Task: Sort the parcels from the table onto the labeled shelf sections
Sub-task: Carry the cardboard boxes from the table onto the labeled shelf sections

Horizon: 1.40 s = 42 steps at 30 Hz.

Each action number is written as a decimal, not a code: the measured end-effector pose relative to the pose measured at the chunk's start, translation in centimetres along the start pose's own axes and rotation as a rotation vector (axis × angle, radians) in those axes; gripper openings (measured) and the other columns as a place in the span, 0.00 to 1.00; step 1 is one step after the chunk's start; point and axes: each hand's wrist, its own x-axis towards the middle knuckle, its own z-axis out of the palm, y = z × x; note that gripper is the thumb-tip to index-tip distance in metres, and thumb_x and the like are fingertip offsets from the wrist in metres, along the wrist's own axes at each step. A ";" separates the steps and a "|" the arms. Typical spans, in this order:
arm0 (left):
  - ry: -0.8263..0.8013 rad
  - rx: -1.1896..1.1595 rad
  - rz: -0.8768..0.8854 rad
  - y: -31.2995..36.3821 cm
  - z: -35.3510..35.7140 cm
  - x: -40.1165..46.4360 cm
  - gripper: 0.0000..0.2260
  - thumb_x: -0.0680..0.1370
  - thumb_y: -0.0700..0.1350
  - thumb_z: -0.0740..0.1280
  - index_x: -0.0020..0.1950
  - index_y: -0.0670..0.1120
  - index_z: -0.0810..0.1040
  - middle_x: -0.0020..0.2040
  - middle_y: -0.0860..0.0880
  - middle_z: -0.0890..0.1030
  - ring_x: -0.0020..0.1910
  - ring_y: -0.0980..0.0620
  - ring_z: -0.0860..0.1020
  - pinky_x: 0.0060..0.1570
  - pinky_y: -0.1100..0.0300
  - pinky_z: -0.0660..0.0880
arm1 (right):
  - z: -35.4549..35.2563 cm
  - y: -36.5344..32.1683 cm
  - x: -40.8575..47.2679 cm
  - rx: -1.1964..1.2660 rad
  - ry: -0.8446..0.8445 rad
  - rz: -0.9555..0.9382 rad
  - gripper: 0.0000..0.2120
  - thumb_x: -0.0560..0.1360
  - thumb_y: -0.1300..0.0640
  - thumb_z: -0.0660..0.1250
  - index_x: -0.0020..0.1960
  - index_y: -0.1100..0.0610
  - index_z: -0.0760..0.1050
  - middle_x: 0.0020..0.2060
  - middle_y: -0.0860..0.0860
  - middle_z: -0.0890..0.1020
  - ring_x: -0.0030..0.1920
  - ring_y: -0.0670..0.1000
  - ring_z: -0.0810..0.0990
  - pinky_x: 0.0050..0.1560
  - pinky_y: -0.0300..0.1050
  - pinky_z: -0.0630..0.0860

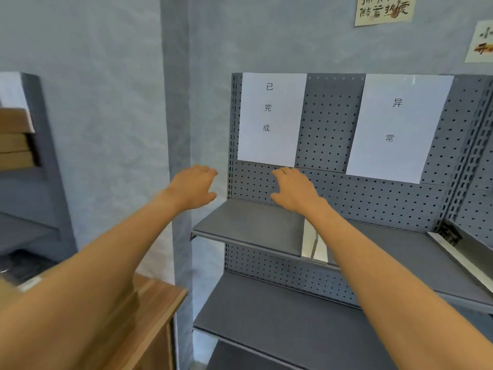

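A grey metal shelf unit with a pegboard back (330, 124) stands in front of me. Two white paper labels hang on it: a left label (270, 118) and a right label (398, 126). A white divider (310, 243) splits the upper shelf board (248, 225) into a left and a right section. My left hand (193, 186) reaches out in the air just left of the shelf's edge, fingers relaxed and holding nothing. My right hand (293, 189) hovers over the left section below the left label, also holding nothing. No parcel is in either hand.
A lower shelf board (266, 316) sits under the upper one. A wooden table corner (157, 297) is at the lower left. Another grey rack (32, 161) with brown cardboard boxes (14, 140) stands at far left. Posters (384, 9) hang on the blue wall.
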 end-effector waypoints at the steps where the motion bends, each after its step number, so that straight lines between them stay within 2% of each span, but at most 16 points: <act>1: -0.002 0.006 -0.032 -1.1 -0.1 -1.0 0.24 0.79 0.50 0.64 0.72 0.43 0.66 0.67 0.42 0.72 0.66 0.42 0.70 0.60 0.51 0.71 | 0.1 -1.3 0.4 0.016 0.002 -0.026 0.27 0.78 0.54 0.63 0.74 0.60 0.61 0.70 0.57 0.68 0.69 0.58 0.66 0.67 0.50 0.65; 8: -0.006 0.061 -0.203 -8.2 -1.1 -8.9 0.26 0.80 0.52 0.63 0.75 0.43 0.63 0.71 0.44 0.70 0.68 0.43 0.68 0.64 0.51 0.68 | 0.6 -11.6 1.6 0.142 0.005 -0.217 0.30 0.77 0.55 0.64 0.76 0.60 0.59 0.72 0.57 0.66 0.71 0.58 0.64 0.67 0.50 0.66; 18: -0.096 0.091 -0.461 -16.1 -1.8 -22.9 0.27 0.79 0.52 0.64 0.75 0.45 0.63 0.71 0.45 0.70 0.69 0.44 0.68 0.61 0.48 0.72 | 1.8 -25.6 -1.3 0.244 -0.053 -0.419 0.30 0.76 0.54 0.66 0.75 0.59 0.61 0.71 0.57 0.67 0.70 0.59 0.65 0.64 0.53 0.70; 21: -0.114 0.111 -0.524 -17.3 -1.8 -26.8 0.24 0.78 0.52 0.64 0.72 0.45 0.67 0.68 0.45 0.73 0.66 0.44 0.70 0.58 0.47 0.74 | 2.6 -28.9 -2.4 0.256 -0.066 -0.469 0.28 0.75 0.55 0.66 0.73 0.60 0.64 0.69 0.57 0.69 0.69 0.59 0.67 0.63 0.52 0.69; 24: -0.137 0.129 -0.592 -18.6 -2.3 -30.5 0.24 0.79 0.52 0.63 0.72 0.45 0.66 0.67 0.45 0.73 0.66 0.44 0.70 0.58 0.48 0.73 | 3.1 -32.3 -3.6 0.283 -0.091 -0.527 0.30 0.76 0.55 0.65 0.75 0.59 0.61 0.71 0.57 0.67 0.70 0.58 0.65 0.64 0.50 0.68; 33: -0.154 0.164 -0.771 -21.6 -3.1 -38.5 0.21 0.78 0.51 0.65 0.68 0.45 0.70 0.65 0.45 0.74 0.64 0.44 0.71 0.56 0.49 0.73 | 4.7 -40.1 -5.2 0.368 -0.110 -0.662 0.26 0.76 0.54 0.65 0.72 0.58 0.64 0.68 0.56 0.71 0.68 0.58 0.67 0.62 0.50 0.70; 38: -0.178 0.174 -0.864 -22.6 -2.1 -39.8 0.22 0.78 0.51 0.65 0.70 0.44 0.68 0.67 0.45 0.73 0.66 0.44 0.70 0.57 0.48 0.72 | 6.6 -43.2 -4.2 0.412 -0.135 -0.719 0.24 0.77 0.53 0.65 0.70 0.59 0.66 0.67 0.56 0.72 0.66 0.59 0.69 0.58 0.51 0.71; 42: -0.203 0.157 -0.949 -23.0 0.1 -39.6 0.21 0.78 0.51 0.65 0.68 0.44 0.69 0.65 0.45 0.74 0.64 0.44 0.72 0.55 0.49 0.73 | 9.2 -44.6 -2.9 0.444 -0.198 -0.774 0.25 0.76 0.57 0.64 0.71 0.59 0.65 0.67 0.56 0.71 0.66 0.58 0.69 0.57 0.51 0.71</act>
